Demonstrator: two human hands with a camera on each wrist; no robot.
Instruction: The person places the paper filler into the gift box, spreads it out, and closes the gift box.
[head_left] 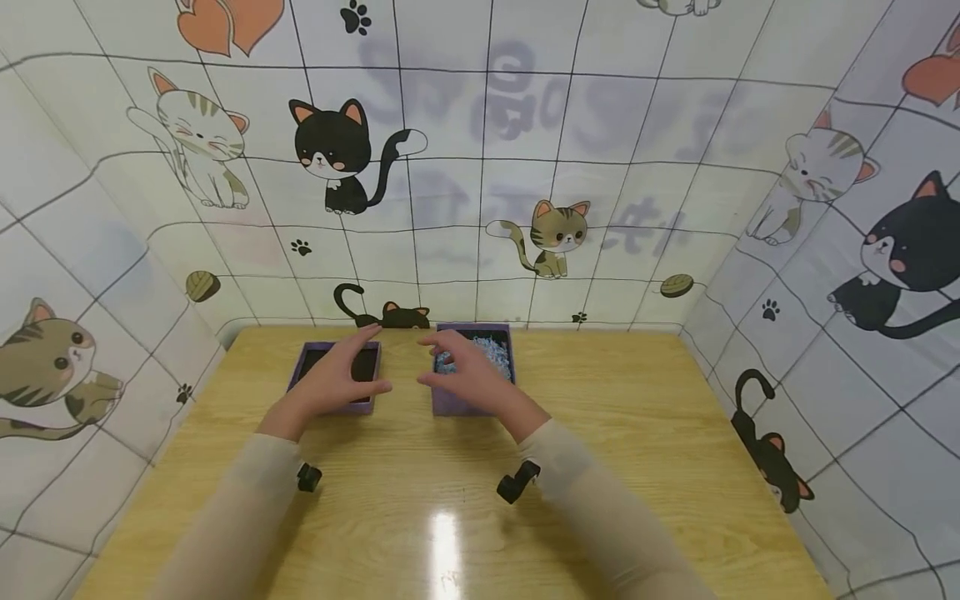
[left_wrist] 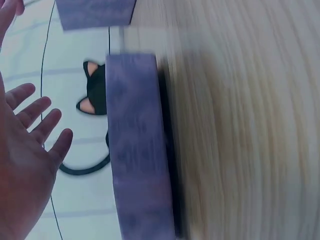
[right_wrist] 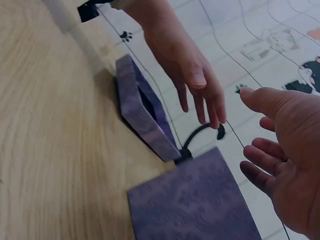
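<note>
My left hand [head_left: 326, 383] hovers above a shallow purple tray-like box [head_left: 362, 408] with a dark inside. Its fingers are spread and loosely bent, with nothing between them. To the right, my right hand [head_left: 468, 375] is held over a deeper purple box [head_left: 456, 406] filled with blue paper shreds [head_left: 495, 354]. Thumb and fingers stand apart there too, holding nothing. In the right wrist view, both the shallow box [right_wrist: 145, 117] and the deep box [right_wrist: 195, 200] rest on the table below the hands, showing patterned purple sides.
Both boxes stand near the back edge of a light wooden table [head_left: 600, 400], with a gap between them. Behind and beside it hangs a white gridded cloth [head_left: 450, 242] printed with cartoon cats. A small black device [head_left: 517, 482] is on each wrist.
</note>
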